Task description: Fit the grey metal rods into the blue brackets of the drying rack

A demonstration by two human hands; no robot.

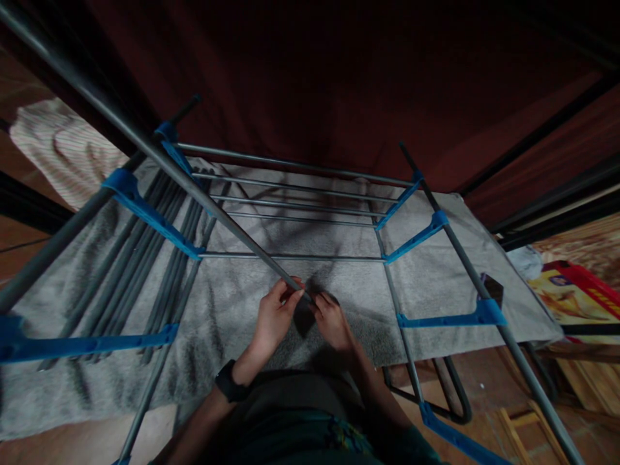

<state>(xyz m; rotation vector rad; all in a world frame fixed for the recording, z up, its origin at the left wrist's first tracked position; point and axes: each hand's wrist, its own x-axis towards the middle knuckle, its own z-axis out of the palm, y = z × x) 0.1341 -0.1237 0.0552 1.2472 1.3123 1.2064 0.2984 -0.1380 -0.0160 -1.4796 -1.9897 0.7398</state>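
Note:
A long grey metal tube slants down from the upper left to its near end at my hands. My left hand, with a dark watch at the wrist, pinches the tube close to that end. The fingers of my right hand are closed around the very end, which they partly hide. Around and beyond my hands stands a partly built rack frame of grey tubes, with blue plastic brackets on both sides. Thin crossbars join the two sides in front of me.
Several loose grey tubes lie side by side on the grey cloth at the left. A striped cloth hangs at the far left. On the right are a red and yellow box and a wooden stool.

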